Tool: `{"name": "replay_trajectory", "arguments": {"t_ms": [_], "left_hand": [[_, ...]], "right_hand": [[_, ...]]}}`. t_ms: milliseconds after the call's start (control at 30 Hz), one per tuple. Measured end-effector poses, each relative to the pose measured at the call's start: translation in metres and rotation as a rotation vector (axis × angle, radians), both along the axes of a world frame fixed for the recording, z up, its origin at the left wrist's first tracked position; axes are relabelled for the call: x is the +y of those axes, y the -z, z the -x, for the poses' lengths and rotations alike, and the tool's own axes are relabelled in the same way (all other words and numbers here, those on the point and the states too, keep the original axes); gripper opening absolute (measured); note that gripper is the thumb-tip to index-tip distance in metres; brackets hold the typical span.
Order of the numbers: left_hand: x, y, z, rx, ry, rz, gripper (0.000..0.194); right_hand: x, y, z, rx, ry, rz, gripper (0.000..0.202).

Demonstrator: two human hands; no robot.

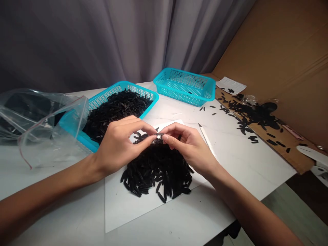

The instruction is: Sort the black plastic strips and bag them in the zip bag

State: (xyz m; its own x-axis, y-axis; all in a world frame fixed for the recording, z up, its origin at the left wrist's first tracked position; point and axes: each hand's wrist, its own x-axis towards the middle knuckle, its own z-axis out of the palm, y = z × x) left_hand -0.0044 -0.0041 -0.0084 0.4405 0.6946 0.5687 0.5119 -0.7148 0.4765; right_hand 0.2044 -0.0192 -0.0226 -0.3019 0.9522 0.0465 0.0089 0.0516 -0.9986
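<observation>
Item held: one small black piece (158,134), slim and roughly level, above the far part of a heap of like pieces (166,171). The left hand (118,143) has thumb and forefinger closed on one end; the right hand (192,145) is clamped likewise on the other. The two-ended pinch presumably keeps so slight a piece steady and in plain sight.

The heap lies below and between both hands, on white paper (120,215); the pale ground probably makes dark pieces easier to tell apart. Beyond the left hand, one blue basket (139,86) is piled with black pieces, seemingly within short reach as a container for bulk. Beyond both hands, a second blue basket (179,96) shows a dark speck on its mesh floor. Left of the left hand: one clear plastic bag (55,136). Just beyond the right hand: one white pointed tool (205,138), apart from the fingers. Farther right, loose pieces lie across the counter (241,171) and brown board (289,159), beside a paper slip (232,85).

Count: hands, two; baskets, two; bag, one; pointed tool, one; slip, one; piece held, one. Heaped and scattered pieces overlap too closely for a reliable count.
</observation>
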Motion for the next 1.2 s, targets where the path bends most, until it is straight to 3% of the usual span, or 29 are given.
{"name": "replay_trajectory", "arguments": {"t_ms": [133, 333, 667, 833, 1033, 1133, 1200], "left_hand": [[0.0, -0.001, 0.0, 0.001, -0.001, -0.028, 0.002], [-0.002, -0.003, -0.001, -0.042, -0.004, 0.058, 0.002], [-0.002, -0.003, 0.0, -0.063, 0.024, 0.006, 0.003], [0.0, 0.002, 0.001, -0.058, 0.086, -0.143, 0.004], [0.002, 0.002, 0.002, -0.023, 0.079, -0.186, 0.003], [0.017, -0.008, 0.022, 0.228, -0.092, -0.361, 0.004], [0.029, -0.018, 0.037, 0.331, -0.372, -0.41, 0.019]], "right_hand": [[-0.001, 0.0, -0.001, 0.009, 0.029, -0.051, 0.009], [-0.002, 0.0, 0.0, 0.016, 0.066, -0.076, 0.011], [0.001, 0.004, -0.003, 0.182, -0.01, 0.19, 0.014], [0.003, 0.007, -0.003, 0.283, -0.07, 0.262, 0.012], [0.001, 0.004, -0.001, 0.349, -0.102, 0.341, 0.01], [0.001, 0.003, 0.001, 0.399, -0.012, 0.389, 0.012], [0.002, 0.003, 0.002, 0.49, 0.064, 0.458, 0.019]]}}
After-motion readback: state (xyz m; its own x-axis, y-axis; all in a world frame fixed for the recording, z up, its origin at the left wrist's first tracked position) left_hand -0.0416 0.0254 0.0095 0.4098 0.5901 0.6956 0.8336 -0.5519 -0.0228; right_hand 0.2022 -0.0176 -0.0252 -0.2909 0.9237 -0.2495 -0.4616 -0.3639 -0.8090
